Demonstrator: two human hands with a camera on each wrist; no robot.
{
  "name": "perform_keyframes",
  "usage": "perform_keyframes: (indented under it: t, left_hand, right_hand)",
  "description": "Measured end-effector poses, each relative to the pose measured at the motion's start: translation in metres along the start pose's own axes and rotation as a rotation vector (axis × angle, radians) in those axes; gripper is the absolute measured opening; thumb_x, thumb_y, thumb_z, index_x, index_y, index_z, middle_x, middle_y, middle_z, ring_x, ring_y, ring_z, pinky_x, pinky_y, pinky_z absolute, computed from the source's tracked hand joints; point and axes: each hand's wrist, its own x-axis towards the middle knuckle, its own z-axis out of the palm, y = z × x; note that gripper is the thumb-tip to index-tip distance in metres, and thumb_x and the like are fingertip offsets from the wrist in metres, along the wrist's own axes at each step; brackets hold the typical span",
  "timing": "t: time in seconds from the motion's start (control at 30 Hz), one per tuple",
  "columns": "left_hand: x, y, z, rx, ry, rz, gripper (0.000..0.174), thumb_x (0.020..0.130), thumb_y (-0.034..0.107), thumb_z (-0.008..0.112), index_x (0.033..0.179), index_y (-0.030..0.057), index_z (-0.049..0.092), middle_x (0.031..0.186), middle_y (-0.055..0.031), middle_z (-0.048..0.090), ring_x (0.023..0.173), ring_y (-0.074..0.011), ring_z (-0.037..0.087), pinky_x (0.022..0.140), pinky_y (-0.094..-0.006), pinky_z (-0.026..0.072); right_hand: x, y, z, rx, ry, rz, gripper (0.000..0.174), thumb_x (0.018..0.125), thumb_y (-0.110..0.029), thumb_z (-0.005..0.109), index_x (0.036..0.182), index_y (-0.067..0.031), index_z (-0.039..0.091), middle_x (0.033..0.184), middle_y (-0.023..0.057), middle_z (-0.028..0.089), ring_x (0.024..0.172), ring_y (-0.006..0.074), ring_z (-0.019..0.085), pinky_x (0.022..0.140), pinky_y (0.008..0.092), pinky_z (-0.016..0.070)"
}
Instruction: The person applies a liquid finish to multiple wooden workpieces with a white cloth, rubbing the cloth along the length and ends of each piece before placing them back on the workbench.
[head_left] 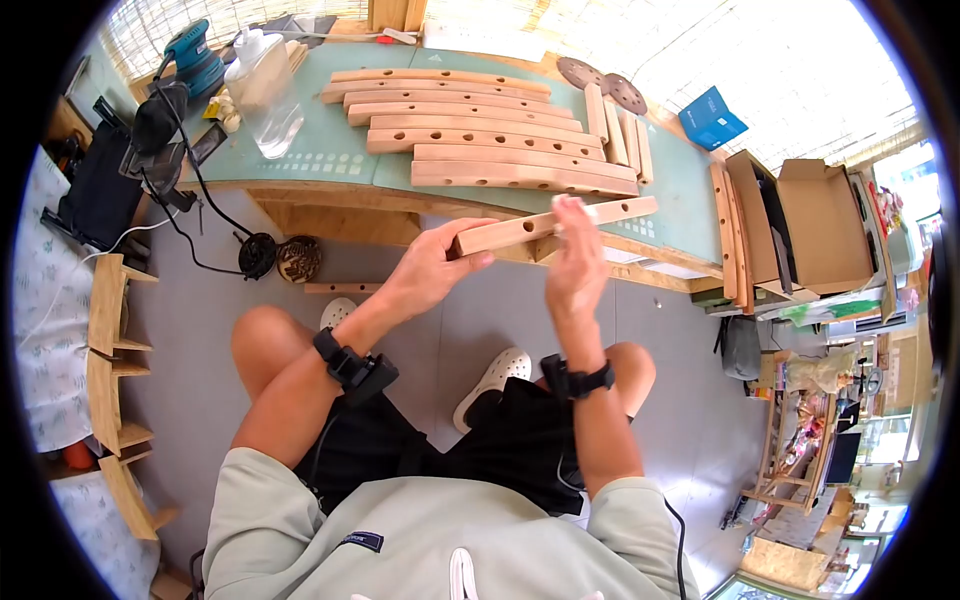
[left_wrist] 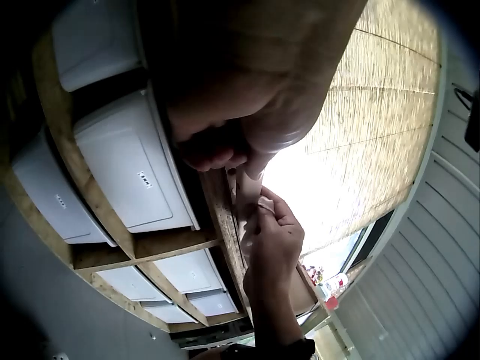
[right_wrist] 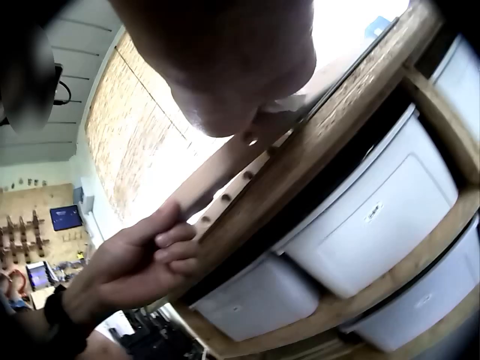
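Observation:
A wooden bar (head_left: 508,232) with a row of round holes is held out over the front edge of the worktable (head_left: 330,165). My left hand (head_left: 428,270) grips its left end, with the thumb below and fingers curled over the wood. Across the bar's right half lies my right hand (head_left: 577,275), holding a thin white piece (right_wrist: 289,103) against the wood; it looks like folded paper or cloth. In the left wrist view, the right fingers curl around the bar. Behind it, several similar drilled bars (head_left: 480,140) lie in rows on the green mat.
Short wooden pieces (head_left: 617,130) and sanding discs (head_left: 600,82) lie at the back right, near a blue packet (head_left: 712,118). An open cardboard box (head_left: 825,225) stands right. A sander (head_left: 195,58) and clear plastic jug (head_left: 268,95) are left. White drawers (right_wrist: 375,214) sit under the table.

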Motion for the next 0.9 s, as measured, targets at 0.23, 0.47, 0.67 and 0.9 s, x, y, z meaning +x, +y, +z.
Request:
perform_keyframes:
  t: [0.23, 0.47, 0.67, 0.9]
  left_hand:
    - [0.009, -0.034, 0.004, -0.273, -0.030, 0.121, 0.050, 0.096, 0.018, 0.076, 0.140, 0.0022, 0.059, 0.104, 0.0014, 0.066, 0.084, -0.0067, 0.054, 0.075, -0.0259, 0.0483]
    - [0.005, -0.016, 0.002, -0.220, 0.009, -0.010, 0.028, 0.102, 0.023, 0.067, 0.121, 0.0031, 0.064, 0.080, 0.0027, 0.058, 0.071, -0.0068, 0.053, 0.065, -0.0260, 0.0459]
    - [0.008, -0.005, -0.001, -0.384, -0.114, -0.122, 0.026, 0.105, 0.031, 0.061, 0.107, 0.0048, 0.060, 0.071, 0.0006, 0.051, 0.064, -0.0096, 0.051, 0.061, -0.0259, 0.0444]
    - [0.006, 0.007, 0.007, -0.199, -0.087, -0.004, 0.034, 0.102, 0.017, 0.067, 0.132, 0.0031, 0.061, 0.079, 0.0008, 0.058, 0.065, -0.0079, 0.054, 0.060, -0.0242, 0.0450]
  right_hand:
    - [-0.027, -0.113, 0.004, 0.647, -0.329, -0.014, 0.041, 0.085, 0.009, 0.058, 0.123, -0.0024, 0.069, 0.131, 0.0170, 0.068, 0.128, 0.0318, 0.063, 0.107, 0.0416, 0.0504]
    - [-0.002, -0.055, -0.050, 1.247, 0.068, 0.783, 0.039, 0.102, 0.005, 0.046, 0.134, -0.0036, 0.066, 0.131, 0.0103, 0.068, 0.111, 0.0174, 0.067, 0.090, 0.0278, 0.0534]
    - [0.021, 0.120, -0.076, 0.396, 0.234, 0.604, 0.037, 0.104, 0.002, 0.045, 0.132, -0.0056, 0.067, 0.133, 0.0090, 0.069, 0.111, 0.0167, 0.068, 0.091, 0.0288, 0.0546]
    - [0.022, 0.147, -0.057, -0.154, -0.032, 0.180, 0.034, 0.100, 0.004, 0.049, 0.128, -0.0045, 0.067, 0.134, 0.0140, 0.069, 0.129, 0.0297, 0.063, 0.106, 0.0392, 0.0507]
